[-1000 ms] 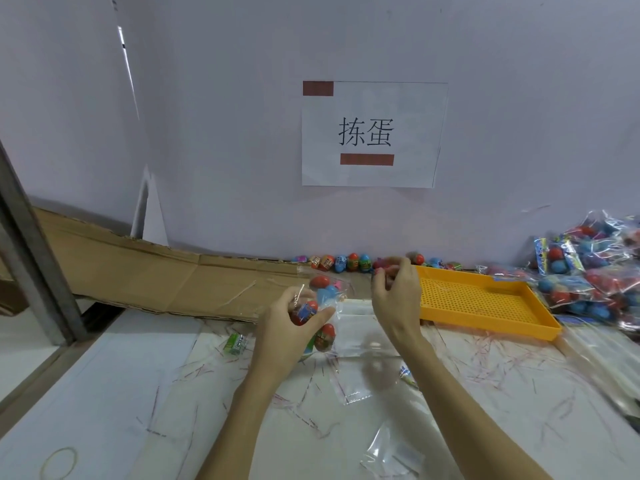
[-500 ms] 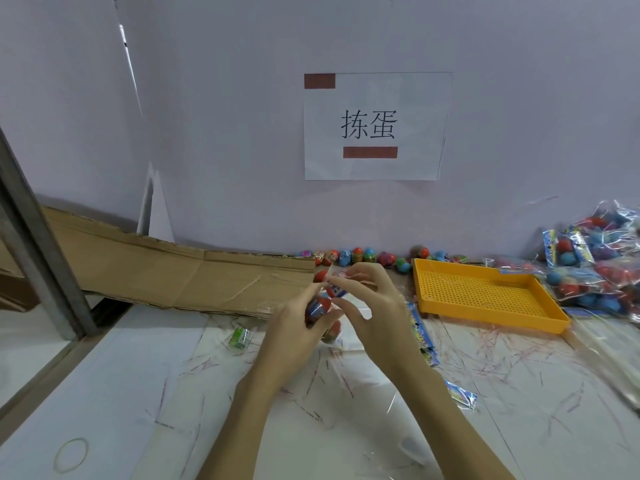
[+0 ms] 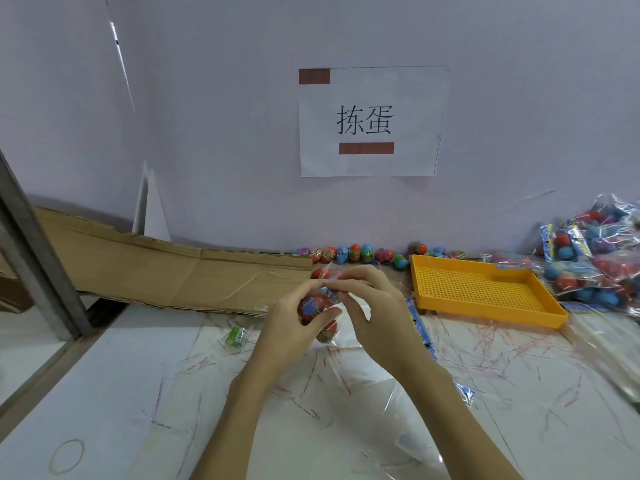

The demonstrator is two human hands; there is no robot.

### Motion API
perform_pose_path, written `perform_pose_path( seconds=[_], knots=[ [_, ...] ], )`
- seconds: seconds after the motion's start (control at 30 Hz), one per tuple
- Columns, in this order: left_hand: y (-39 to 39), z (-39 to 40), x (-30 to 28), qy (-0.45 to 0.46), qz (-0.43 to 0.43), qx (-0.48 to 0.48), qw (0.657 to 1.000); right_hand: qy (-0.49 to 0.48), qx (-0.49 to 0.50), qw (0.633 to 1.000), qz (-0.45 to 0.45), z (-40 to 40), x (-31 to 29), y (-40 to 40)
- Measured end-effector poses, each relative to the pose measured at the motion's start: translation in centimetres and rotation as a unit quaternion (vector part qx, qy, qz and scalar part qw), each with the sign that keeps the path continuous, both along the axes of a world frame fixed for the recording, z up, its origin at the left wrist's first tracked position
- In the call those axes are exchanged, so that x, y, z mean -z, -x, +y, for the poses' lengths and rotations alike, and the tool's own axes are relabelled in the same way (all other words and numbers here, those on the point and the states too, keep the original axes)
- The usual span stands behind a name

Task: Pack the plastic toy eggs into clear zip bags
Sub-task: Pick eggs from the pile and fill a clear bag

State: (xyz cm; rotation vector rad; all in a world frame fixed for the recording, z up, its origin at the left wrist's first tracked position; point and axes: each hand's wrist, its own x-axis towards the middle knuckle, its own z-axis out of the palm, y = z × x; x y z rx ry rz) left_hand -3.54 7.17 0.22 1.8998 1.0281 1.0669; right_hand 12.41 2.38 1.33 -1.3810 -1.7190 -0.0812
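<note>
the white table carried a flattened cardboard sheet at ten o'clock and an orange tray at two o'clock. filled bags were heaped at three o'clock. loose eggs lined the wall at twelve o'clock. at centre, the left hand curled round a clear zip bag holding red and blue eggs, while the right hand pinched the bag's top edge between thumb and fingertips. a small green piece lay just beside, at nine o'clock.
</note>
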Motion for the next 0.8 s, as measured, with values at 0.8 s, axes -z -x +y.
perform_pose_path(
  seconds=[0.8],
  knots=[
    [0.3,1.1,-0.8,0.362,-0.408,-0.039,0.837,0.191,-0.046,0.939,0.281,0.4,0.6,-0.2]
  ],
)
